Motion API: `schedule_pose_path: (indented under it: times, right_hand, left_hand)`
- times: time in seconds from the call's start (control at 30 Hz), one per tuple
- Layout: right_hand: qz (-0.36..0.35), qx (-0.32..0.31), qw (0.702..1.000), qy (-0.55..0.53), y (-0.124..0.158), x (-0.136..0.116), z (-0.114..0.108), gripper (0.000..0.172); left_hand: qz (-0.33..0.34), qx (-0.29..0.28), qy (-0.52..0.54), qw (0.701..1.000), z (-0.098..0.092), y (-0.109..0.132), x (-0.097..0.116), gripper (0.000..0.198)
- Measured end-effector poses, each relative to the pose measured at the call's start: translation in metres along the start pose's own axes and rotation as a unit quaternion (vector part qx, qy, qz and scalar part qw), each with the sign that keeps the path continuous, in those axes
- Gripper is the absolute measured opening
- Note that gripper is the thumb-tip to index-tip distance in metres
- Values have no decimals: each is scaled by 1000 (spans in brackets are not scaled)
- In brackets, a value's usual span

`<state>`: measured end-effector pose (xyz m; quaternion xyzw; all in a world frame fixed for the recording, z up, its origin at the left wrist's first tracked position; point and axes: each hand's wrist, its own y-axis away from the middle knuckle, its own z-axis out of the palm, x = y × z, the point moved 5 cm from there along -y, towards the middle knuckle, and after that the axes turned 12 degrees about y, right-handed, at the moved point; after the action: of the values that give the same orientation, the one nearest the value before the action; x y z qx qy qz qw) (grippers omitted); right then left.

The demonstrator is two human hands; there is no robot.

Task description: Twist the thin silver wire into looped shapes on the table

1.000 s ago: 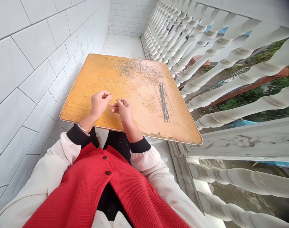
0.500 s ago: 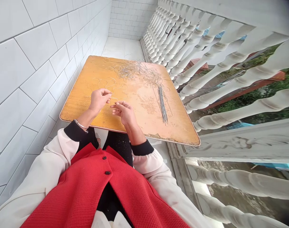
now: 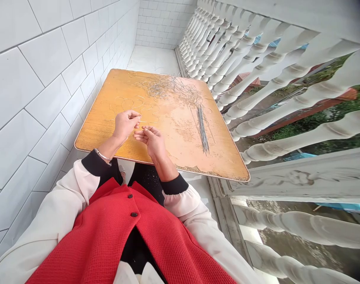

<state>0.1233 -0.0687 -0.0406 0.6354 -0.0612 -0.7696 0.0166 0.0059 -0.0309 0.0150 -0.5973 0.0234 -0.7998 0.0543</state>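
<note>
My left hand [image 3: 125, 125] is closed in a pinch over the near part of the table, its fingertips on a thin piece of wire that hardly shows. Just right of it and slightly lower, my right hand [image 3: 154, 140] pinches at the same spot with thumb and forefinger, the other fingers loosely bent. The fingertips of both hands are close together. Beyond them lies a bent, looping wire shape [image 3: 133, 98], pale and thin against the yellow tabletop. Exactly how the wire runs between my fingers is too fine to make out.
A tangle of wire [image 3: 168, 86] covers the far part of the table [image 3: 97, 122]. To the right lies a bundle of straight wires [image 3: 201, 130]. A white tiled wall [image 3: 49, 79] stands at the left, and a white balustrade [image 3: 274, 83] runs along the right.
My right hand has shifted slightly left, closer to my left hand. My left hand has moved a little to the right. The wires on the table look the same.
</note>
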Motion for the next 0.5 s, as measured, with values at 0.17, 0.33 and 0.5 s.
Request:
schedule_pose_path:
  times: [0.17, 0.33, 0.5]
  right_hand:
    - [-12, 21, 999, -36, 0, 4, 3, 10]
    - [38, -46, 998, -35, 3, 6, 6, 8]
    - [17, -48, 998, 21, 6, 0, -2, 26]
  left_hand:
    - [-5, 4, 8, 1000, 1, 0, -2, 19]
    - [0, 5, -10, 1000, -2, -4, -1, 18]
    - [20, -10, -45, 999, -2, -6, 1, 19]
